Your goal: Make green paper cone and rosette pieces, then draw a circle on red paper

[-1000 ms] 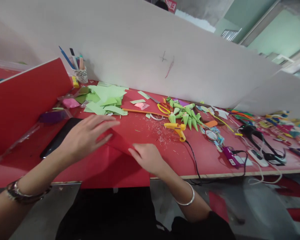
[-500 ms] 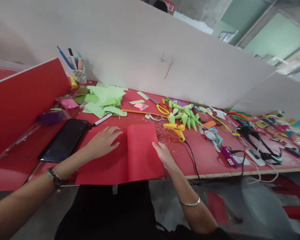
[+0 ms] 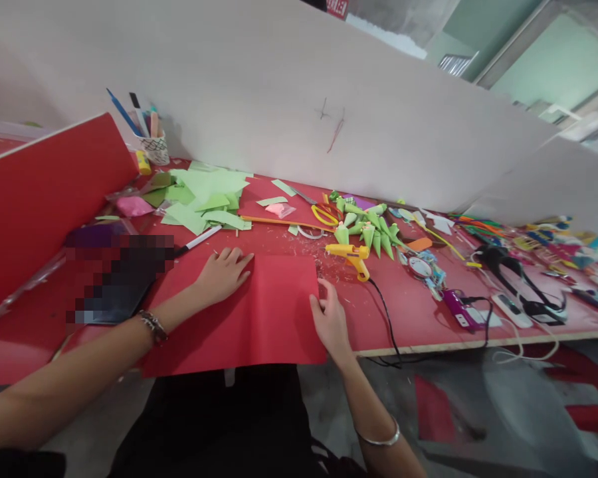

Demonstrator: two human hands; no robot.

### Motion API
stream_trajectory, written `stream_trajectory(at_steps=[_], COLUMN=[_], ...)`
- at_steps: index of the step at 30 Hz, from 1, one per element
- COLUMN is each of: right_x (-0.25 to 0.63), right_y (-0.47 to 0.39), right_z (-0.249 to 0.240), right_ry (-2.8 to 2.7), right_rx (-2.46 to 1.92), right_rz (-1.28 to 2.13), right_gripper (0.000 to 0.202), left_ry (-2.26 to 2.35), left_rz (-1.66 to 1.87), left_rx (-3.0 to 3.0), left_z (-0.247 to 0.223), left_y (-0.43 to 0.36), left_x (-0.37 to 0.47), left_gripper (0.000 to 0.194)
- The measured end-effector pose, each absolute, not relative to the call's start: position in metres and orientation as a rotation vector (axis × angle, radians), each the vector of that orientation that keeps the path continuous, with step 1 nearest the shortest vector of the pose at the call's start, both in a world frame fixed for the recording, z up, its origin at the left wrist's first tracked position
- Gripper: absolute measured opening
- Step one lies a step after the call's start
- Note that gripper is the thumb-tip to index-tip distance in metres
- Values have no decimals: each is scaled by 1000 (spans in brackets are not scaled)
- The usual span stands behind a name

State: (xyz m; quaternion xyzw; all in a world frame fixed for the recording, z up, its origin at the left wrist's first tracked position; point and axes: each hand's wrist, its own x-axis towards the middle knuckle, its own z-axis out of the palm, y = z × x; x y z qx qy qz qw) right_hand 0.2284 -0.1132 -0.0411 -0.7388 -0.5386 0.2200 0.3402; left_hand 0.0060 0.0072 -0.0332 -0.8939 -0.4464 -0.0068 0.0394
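A large sheet of red paper [image 3: 284, 312] lies at the front edge of the red table, with a soft crease running down it near the middle. My left hand [image 3: 224, 275] rests flat on the sheet, left of the crease, fingers spread and fingertips close to the fold. At the sheet's right edge is my right hand [image 3: 331, 318], its fingers loosely bent and the thumb apart from them, touching the border of the paper. A yellow glue gun [image 3: 351, 257] lies just beyond my right hand, its black cord hanging over the table edge.
Green paper pieces [image 3: 206, 189] are heaped at the back left, near a pen cup [image 3: 155, 147]. Green paper cones [image 3: 371, 229] and yellow-handled scissors [image 3: 323, 214] lie behind the glue gun. A pixelated dark phone-like object [image 3: 124, 285] is at left; a purple power adapter [image 3: 461, 310] is at right.
The raised right part of the red paper has come down flatter. My left hand has moved right toward the crease, and my right hand's grip on the edge has loosened.
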Motion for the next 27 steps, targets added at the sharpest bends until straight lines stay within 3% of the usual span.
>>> stream_trajectory(at_steps=[8, 27], right_x=[214, 209], right_y=[-126, -141], right_z=[-43, -43], right_ry=[-1450, -1595], right_rx=[-1929, -1950], right_rz=[553, 418], right_gripper=[45, 32], left_ry=[-1452, -1541], left_rz=[-74, -90], left_rx=[-2659, -2612], left_z=[-35, -32], left_y=[-1, -8], left_x=[12, 21], left_gripper=[41, 43])
